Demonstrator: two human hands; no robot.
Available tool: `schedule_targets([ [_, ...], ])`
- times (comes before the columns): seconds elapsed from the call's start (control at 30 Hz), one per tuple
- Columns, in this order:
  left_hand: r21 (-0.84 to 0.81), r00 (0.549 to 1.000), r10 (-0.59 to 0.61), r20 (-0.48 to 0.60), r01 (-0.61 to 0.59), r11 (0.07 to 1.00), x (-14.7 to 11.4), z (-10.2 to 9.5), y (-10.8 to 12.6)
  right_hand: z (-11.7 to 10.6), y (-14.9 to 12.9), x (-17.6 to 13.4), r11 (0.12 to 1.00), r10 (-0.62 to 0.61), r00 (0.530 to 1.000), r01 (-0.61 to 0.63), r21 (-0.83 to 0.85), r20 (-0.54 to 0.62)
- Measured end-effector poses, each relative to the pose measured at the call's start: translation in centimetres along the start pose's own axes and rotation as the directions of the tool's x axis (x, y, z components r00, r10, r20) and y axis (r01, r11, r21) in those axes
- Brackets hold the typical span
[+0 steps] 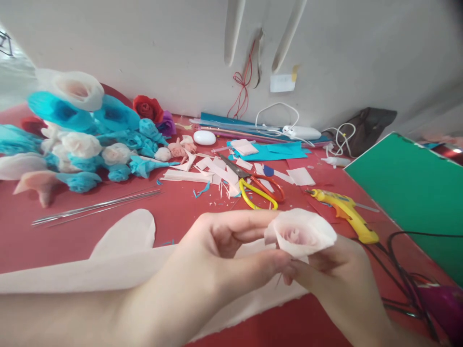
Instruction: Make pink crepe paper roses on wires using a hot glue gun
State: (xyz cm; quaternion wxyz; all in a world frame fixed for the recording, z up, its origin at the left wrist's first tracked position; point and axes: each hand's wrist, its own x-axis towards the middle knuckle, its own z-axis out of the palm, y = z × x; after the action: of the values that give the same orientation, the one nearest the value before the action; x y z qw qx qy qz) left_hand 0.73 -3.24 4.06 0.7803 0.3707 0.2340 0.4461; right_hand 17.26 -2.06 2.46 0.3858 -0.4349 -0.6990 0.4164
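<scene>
Between my two hands is a pale pink paper rose (302, 233), its layered petals wrapped round a tight centre and facing up towards me. My left hand (231, 255) pinches the flower's left side with thumb and fingers. Behind and beneath the bloom, my right hand (336, 274) grips its base, with most of its fingers hidden. A thin stem wire shows just below the thumbs. Under my forearms lies a long strip of pale pink crepe paper (72, 275), and a rounded paper petal (128, 233) rests beside it.
Blue, white and red paper flowers (83, 144) are heaped at the left. Wires (97, 207) lie in front of them. Scissors (258, 188) and paper scraps (210, 171) are in the middle. A yellow glue gun (345, 212) lies right, near a green board (408, 193) and black cords.
</scene>
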Motion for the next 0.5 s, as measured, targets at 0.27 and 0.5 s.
schedule_targets([
  [0.27,0.024,0.999,-0.019,-0.029,0.019,1.0,0.31,0.02,0.14,0.12,-0.02,0.02,0.999,0.015,1.0,-0.015,-0.028,-0.007],
  [0.5,0.056,1.0,0.001,0.016,-0.001,0.998,0.21,-0.56,0.71,-0.02,0.49,0.25,0.994,0.053,0.996,-0.06,0.096,0.072],
])
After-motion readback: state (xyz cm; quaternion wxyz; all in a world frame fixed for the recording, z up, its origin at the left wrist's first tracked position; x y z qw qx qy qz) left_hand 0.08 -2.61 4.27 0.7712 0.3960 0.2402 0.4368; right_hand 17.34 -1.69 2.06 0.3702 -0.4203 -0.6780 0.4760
